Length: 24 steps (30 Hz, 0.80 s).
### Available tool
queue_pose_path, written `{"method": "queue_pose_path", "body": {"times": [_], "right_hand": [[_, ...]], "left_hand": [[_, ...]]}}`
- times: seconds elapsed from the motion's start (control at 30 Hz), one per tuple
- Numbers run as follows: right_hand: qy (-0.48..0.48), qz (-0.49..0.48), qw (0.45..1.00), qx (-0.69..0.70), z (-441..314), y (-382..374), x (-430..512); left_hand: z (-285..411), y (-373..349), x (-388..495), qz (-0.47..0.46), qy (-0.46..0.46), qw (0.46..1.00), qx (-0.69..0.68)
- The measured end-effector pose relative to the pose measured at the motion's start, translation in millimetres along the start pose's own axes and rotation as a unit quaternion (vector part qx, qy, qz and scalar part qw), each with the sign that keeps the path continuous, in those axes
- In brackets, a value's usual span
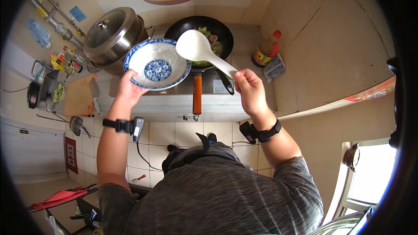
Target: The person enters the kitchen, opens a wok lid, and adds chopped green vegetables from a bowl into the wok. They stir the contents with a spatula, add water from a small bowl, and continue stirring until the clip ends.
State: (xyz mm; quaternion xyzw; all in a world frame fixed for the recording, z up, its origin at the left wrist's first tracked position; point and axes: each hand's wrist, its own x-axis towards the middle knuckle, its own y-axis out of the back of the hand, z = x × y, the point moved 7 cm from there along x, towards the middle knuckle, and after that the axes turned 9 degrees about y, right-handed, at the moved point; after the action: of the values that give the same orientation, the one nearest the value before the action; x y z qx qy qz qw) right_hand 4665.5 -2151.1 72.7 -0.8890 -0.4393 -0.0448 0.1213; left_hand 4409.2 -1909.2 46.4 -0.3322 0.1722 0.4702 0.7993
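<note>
My left hand (130,86) grips the rim of a blue-and-white patterned bowl (140,54), which is tilted so that its inside faces the camera. My right hand (250,88) holds a large white ladle (193,44) by the end of its handle. The ladle's head overlaps the bowl's right rim in this view; whether they touch I cannot tell. Behind it a black wok (178,27) with an orange handle (197,94) sits on the stove, with chopped green vegetable and pale pieces (214,40) in it. A black-handled utensil (225,81) leans from the wok, its far end hidden.
Left of the bowl stands a steel pot with a glass lid (109,27). Farther left are sauce bottles (70,65), an orange cutting board (76,99), a cleaver (94,94) and a bowl of cut green vegetable (58,93). A red-capped bottle (264,52) stands near the right wall.
</note>
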Motion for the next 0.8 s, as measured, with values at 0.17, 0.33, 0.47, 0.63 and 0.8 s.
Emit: {"method": "queue_pose_path", "body": {"times": [0.17,0.33,0.47,0.63,0.8], "right_hand": [[-0.006,0.065,0.996,0.068,8,40,2],[-0.006,0.107,0.992,0.072,15,74,2],[-0.007,0.137,0.988,0.072,20,93,-2],[-0.024,0.162,0.985,0.059,24,111,-10],[-0.022,0.174,0.983,0.061,23,124,-14]], "left_hand": [[33,-25,50,0.024,-0.016,0.995,0.091],[61,-50,98,0.079,-0.007,0.967,0.242],[78,-84,120,0.124,-0.068,0.926,0.349],[89,-125,126,0.202,-0.169,0.847,0.461],[87,-166,118,0.219,-0.293,0.700,0.613]]}}
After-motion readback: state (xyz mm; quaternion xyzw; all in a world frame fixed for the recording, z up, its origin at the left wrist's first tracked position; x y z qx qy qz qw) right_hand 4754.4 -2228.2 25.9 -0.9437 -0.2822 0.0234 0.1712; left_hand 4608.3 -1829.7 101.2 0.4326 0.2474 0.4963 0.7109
